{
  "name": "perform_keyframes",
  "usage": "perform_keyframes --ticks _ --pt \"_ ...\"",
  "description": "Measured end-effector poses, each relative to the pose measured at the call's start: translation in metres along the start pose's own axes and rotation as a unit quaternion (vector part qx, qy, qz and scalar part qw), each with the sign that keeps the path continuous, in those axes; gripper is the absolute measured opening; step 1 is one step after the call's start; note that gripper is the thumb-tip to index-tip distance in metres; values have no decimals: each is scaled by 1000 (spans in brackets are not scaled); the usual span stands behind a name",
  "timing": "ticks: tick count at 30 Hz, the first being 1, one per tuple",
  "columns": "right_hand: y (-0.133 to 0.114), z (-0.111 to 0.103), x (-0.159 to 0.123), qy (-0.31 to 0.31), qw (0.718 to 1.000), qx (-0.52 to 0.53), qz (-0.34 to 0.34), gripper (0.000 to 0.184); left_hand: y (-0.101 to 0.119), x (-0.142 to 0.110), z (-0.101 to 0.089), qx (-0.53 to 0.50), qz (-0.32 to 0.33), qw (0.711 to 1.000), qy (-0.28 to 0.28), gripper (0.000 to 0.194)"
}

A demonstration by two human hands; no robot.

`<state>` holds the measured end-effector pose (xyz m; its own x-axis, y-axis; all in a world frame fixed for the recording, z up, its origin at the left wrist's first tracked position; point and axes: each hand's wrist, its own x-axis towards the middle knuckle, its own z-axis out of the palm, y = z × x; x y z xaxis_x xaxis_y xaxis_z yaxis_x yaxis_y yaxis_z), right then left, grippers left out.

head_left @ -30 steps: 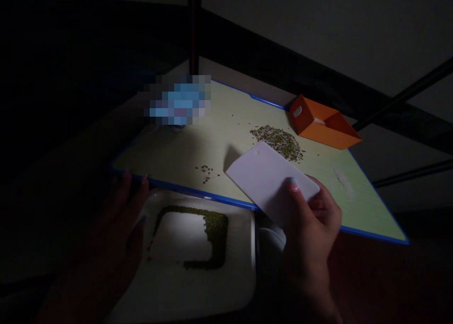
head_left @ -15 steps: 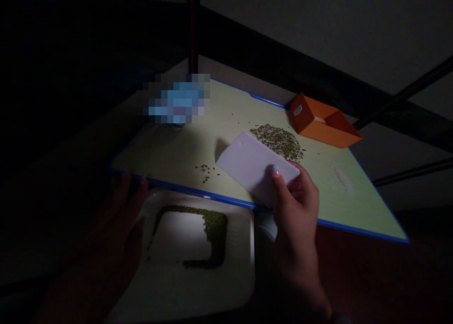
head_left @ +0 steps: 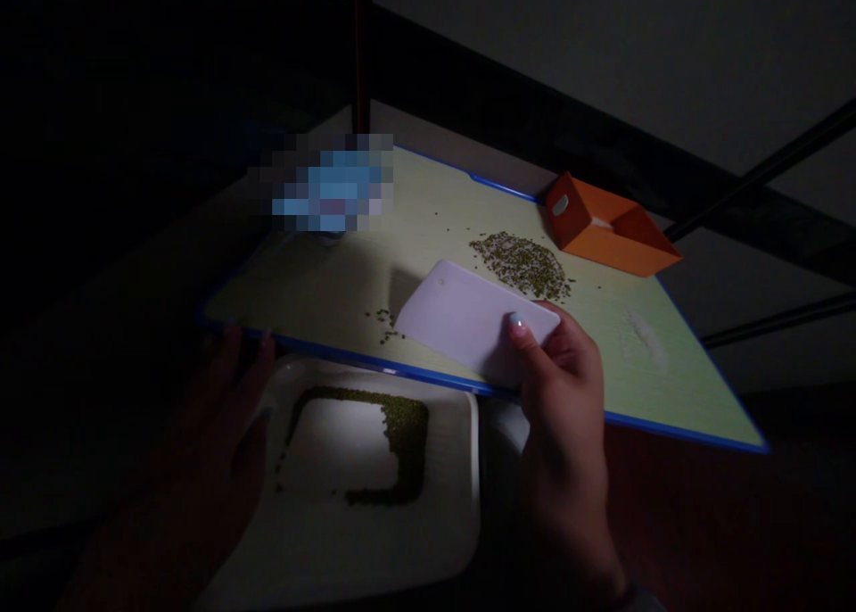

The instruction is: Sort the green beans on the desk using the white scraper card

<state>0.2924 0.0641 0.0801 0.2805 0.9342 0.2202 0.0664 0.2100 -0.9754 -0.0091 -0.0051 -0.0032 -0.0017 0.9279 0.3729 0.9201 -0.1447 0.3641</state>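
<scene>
My right hand is closed on a white plastic scraper, held low over the pale green board with its left edge near a few stray green beans. A larger pile of green beans lies just behind the scraper. My left hand grips the left rim of a white square tray, which sits below the board's blue front edge. Green beans line the tray's inner corner.
An orange open box stands at the board's back right. A blurred blue object sits at the back left. Dark metal bars cross behind and to the right. The surroundings are very dim.
My right hand has carried the scraper leftward across the board, away from the big bean pile and toward the few stray beans. The left hand and tray have hardly moved.
</scene>
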Motion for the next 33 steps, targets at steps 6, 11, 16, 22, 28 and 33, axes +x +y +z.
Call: perform_keyframes --ticks 6,11,16,22,28,33 --pt "-4 -3 -4 12 1000 -25 -11 20 -3 1 0 6 8 1000 -6 72" --pt "-1 -12 -5 12 1000 -24 -3 24 8 0 -2 -3 -19 1000 11 68" --pt "0 -14 -7 12 1000 -22 -1 24 8 0 -2 0 -17 1000 5 68" --pt "-6 -10 -13 -4 1000 -7 13 22 5 1 -4 2 9 1000 3 70" --pt "-7 -13 -17 0 1000 12 -1 19 -1 1 -1 5 10 1000 -6 72" --pt "-10 -10 -22 29 1000 7 -2 18 5 1 -2 -8 1 1000 12 68"
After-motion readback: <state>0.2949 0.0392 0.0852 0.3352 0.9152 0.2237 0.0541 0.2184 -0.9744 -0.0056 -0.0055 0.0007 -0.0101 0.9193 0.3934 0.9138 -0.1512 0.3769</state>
